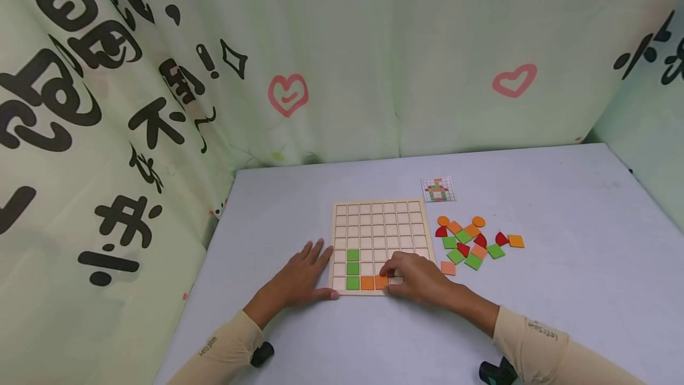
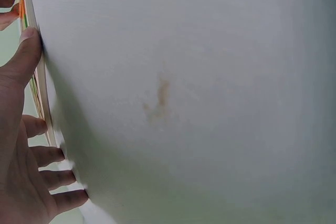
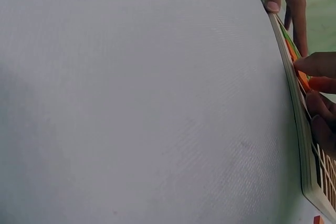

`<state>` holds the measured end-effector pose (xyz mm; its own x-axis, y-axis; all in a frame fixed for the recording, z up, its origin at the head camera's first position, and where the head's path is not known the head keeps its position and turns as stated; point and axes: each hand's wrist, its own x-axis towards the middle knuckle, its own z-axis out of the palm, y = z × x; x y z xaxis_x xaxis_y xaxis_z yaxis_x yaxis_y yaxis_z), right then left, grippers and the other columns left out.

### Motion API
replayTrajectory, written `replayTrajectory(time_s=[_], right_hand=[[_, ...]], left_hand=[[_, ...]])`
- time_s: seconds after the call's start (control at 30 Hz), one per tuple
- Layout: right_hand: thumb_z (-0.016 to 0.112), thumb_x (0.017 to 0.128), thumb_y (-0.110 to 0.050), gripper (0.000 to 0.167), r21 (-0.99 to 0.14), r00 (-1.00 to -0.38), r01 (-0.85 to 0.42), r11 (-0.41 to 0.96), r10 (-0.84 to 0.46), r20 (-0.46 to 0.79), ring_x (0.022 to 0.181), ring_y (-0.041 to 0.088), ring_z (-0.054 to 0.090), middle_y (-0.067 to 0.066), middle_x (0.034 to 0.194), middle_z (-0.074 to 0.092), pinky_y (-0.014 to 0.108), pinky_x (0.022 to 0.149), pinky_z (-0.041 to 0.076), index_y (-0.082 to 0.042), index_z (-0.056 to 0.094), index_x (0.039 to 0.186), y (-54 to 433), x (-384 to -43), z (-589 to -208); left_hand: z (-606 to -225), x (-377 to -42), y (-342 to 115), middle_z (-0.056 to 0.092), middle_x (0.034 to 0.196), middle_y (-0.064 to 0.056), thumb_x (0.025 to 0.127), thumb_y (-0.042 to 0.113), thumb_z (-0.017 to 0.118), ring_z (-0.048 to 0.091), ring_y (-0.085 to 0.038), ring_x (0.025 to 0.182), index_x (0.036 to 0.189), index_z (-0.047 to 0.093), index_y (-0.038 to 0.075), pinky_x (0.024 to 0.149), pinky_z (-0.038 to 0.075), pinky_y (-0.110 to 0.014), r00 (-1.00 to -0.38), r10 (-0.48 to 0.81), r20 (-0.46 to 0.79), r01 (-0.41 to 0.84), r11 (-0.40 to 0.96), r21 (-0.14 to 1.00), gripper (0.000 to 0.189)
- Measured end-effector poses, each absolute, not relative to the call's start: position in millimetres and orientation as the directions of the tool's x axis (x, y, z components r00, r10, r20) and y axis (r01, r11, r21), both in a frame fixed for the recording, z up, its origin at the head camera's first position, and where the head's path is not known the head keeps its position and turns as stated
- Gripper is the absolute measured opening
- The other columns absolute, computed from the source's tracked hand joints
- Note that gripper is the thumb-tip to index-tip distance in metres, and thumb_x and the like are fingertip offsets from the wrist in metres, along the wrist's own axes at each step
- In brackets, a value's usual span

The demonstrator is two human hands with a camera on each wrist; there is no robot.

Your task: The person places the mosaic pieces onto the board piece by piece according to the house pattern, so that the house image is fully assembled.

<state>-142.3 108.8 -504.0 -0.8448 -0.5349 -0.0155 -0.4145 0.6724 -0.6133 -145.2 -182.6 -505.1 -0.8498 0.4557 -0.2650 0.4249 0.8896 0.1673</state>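
A wooden grid board (image 1: 379,202) lies flat on the table, its lower left holding a column of green square tiles (image 1: 352,268) and, beside their lowest one, an orange square tile (image 1: 367,283). My right hand (image 1: 419,278) is over the board's bottom row, thumb and fingertips around another orange square tile (image 1: 380,282) that sits at its cell. The right wrist view shows these fingers (image 3: 315,65) right at the board's near edge. With fingers spread, my left hand (image 1: 301,275) rests at the board's left side, its thumb (image 2: 29,51) against the near corner.
Right of the board lie several loose tiles: green squares (image 1: 496,251), orange squares (image 1: 515,241), salmon squares (image 1: 448,268), orange circles (image 1: 478,221) and red quarter-round pieces (image 1: 501,238). A small pattern card (image 1: 439,189) lies behind them. A printed curtain (image 1: 395,58) hangs at the table's back edge.
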Motion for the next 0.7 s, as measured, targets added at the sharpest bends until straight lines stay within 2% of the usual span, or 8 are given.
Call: replayTrajectory(time_s=[0.5, 0.7], right_hand=[[0.084, 0.081, -0.018, 0.023, -0.597, -0.844, -0.429, 0.678, -0.536, -0.003, 0.082, 0.007, 0.059, -0.008, 0.091, 0.067, 0.022, 0.069, 0.048, -0.012, 0.078, 0.101, 106.8, -140.9, -504.2], [0.083, 0.082, -0.021, 0.028, -0.604, -0.834, -0.433, 0.669, -0.551, -0.012, 0.081, 0.008, 0.057, -0.009, 0.090, 0.066, 0.023, 0.071, 0.049, -0.013, 0.074, 0.107, 111.0, -141.8, -502.0]], left_hand=[[-504.5, -144.3, -182.5, 0.023, 0.166, -0.017, 0.086, 0.072, 0.059, 0.023, -0.042, 0.152, 0.160, 0.026, 0.012, 0.117, 0.034, -0.055, -0.846, 0.459, -0.272, 0.426, 0.888, 0.173, 0.101], [-503.1, -144.5, -181.2, 0.022, 0.166, -0.016, 0.087, 0.072, 0.059, 0.022, -0.042, 0.152, 0.160, 0.026, 0.012, 0.117, 0.032, -0.055, -0.847, 0.454, -0.278, 0.421, 0.891, 0.170, 0.101]])
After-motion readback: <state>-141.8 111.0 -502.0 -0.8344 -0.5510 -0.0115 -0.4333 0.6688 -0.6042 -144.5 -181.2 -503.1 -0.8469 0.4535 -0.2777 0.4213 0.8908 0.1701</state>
